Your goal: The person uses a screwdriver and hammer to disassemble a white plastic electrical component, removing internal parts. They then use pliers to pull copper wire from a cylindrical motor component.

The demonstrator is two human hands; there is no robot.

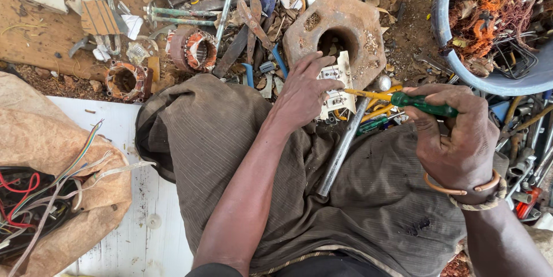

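1. On your lap, your left hand (302, 89) pinches the white switch plate (335, 88) against the rusty block (337, 26) at twelve o'clock; a loose pinch could let it twist.
2. Toward three o'clock, your right hand (455, 136) grips the green screwdriver (423, 104); if its tip slips, it may jab your left fingers.
3. Between both, the steel rod (343, 150) could roll off.

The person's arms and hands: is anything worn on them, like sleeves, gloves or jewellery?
Both forearms are bare, with no sleeves or gloves in view. The left hand wears nothing that shows. The right hand has two bands at the wrist: a thin copper-coloured bangle and a twisted, rope-like bracelet beside it.
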